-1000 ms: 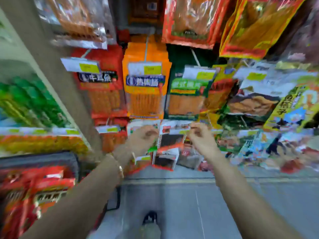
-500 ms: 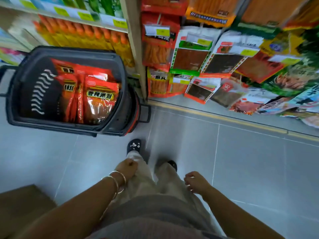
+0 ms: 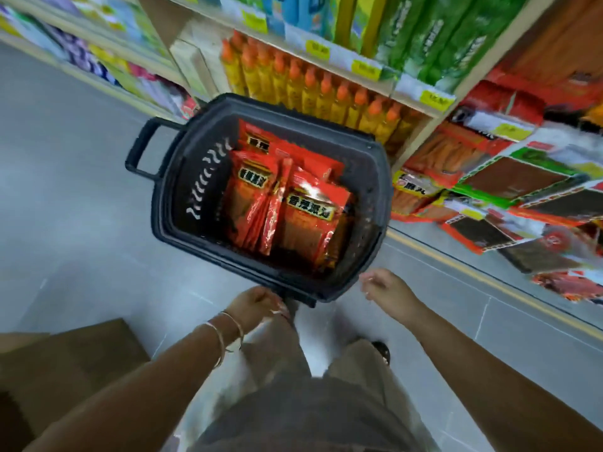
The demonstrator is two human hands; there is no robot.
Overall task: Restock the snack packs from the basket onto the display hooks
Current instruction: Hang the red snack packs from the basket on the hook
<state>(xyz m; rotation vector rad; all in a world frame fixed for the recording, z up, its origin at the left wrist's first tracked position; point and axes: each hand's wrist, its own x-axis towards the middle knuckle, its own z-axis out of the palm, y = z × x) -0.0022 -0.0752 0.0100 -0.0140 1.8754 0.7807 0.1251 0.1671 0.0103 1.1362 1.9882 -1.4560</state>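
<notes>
A black plastic basket (image 3: 381, 177) stands on the grey floor in front of me, with several red snack packs (image 3: 306, 216) upright inside it. My left hand (image 3: 257, 305) hangs just below the basket's near rim, fingers loosely curled, holding nothing. My right hand (image 3: 385, 288) hovers beside the near right corner of the basket, fingers relaxed and empty. Hanging snack packs on display hooks (image 3: 509, 177) fill the rack at the right.
A shelf of orange-capped bottles (image 3: 313, 89) runs behind the basket, with green packs above. The basket's handle (image 3: 140, 148) sticks out to the left. A brown box (image 3: 65, 360) sits at lower left. My legs and shoes (image 3: 381, 350) are below.
My hands left the hooks and dropped down, then moved forward to the basket's near rim. My view swung from the display down and left, and the basket is now nearer and central.
</notes>
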